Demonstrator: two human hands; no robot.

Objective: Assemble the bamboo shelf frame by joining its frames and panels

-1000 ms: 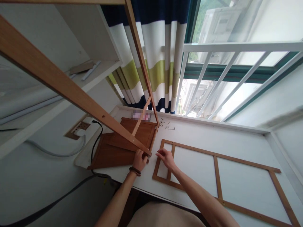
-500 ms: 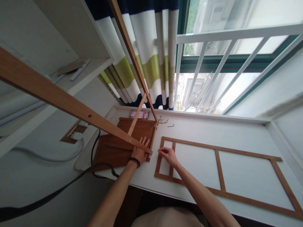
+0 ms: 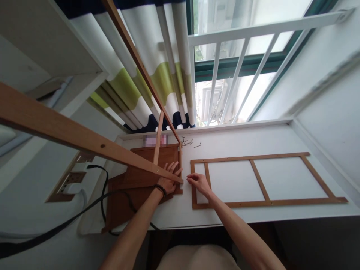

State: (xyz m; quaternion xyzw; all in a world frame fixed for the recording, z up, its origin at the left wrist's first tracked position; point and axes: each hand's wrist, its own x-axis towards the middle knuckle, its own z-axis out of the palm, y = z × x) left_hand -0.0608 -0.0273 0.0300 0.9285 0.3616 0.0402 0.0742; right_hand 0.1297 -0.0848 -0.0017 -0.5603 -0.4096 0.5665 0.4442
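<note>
My left hand [image 3: 168, 183], with a beaded bracelet at the wrist, lies at the lower end of an upright wooden frame [image 3: 128, 156]. Its fingers are spread beneath the frame's long rail, over brown wooden boards [image 3: 118, 204]. Just right of that rail's end, my right hand [image 3: 199, 183] pinches a small screw [image 3: 186, 178] between thumb and fingertips; its details are too small to see. Beneath the right hand a second, ladder-like wooden frame [image 3: 255, 174] lies flat on the white surface [image 3: 242, 140].
Several loose screws [image 3: 187, 142] and a hex key [image 3: 198, 145] lie near the frame's far corner. Black cable [image 3: 105, 180] runs along the left. A wall socket [image 3: 70, 183], a shelf [image 3: 92, 80], striped curtains [image 3: 160, 67] and a white railing [image 3: 216, 75] surround the surface.
My view has shifted and tilted, moving the flat frame in the picture. The right hand with the screw is slightly closer to the upright frame's rail end. My left hand stays by the rail.
</note>
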